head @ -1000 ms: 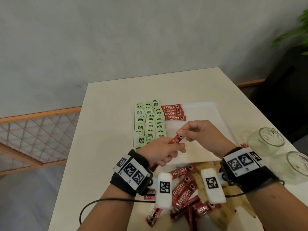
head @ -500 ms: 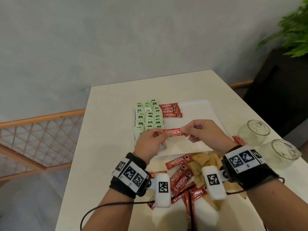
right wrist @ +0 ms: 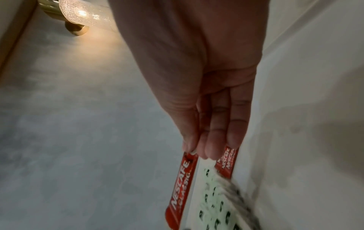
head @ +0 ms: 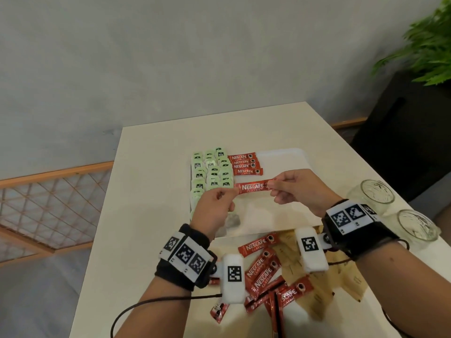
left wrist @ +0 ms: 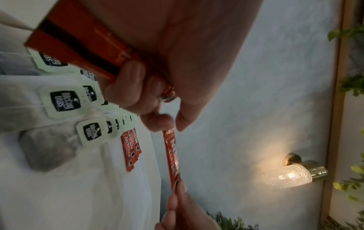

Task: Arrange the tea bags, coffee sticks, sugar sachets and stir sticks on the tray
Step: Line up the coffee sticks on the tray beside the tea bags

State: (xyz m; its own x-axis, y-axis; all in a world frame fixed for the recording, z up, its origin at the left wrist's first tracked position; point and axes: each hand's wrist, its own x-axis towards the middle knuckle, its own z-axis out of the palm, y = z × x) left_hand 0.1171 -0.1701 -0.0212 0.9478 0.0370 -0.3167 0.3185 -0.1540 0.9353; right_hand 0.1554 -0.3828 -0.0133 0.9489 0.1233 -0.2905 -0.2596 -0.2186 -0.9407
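Item: coffee stick (head: 252,187), now turned level, label up, from its earlier slant. Left hand (head: 214,208) and right hand (head: 300,189) pinch its ends above tray (head: 280,157), six o'clock of laid row (head: 245,164). Placement likely next.

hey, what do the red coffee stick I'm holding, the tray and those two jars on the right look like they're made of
Coffee stick: glossy printed foil or plastic film, judging by its sheen and crimped ends.
Tray: smooth white, probably plastic; rounded corner, low rim.
Jars: clear glass, apparently textured; the table shows through them.
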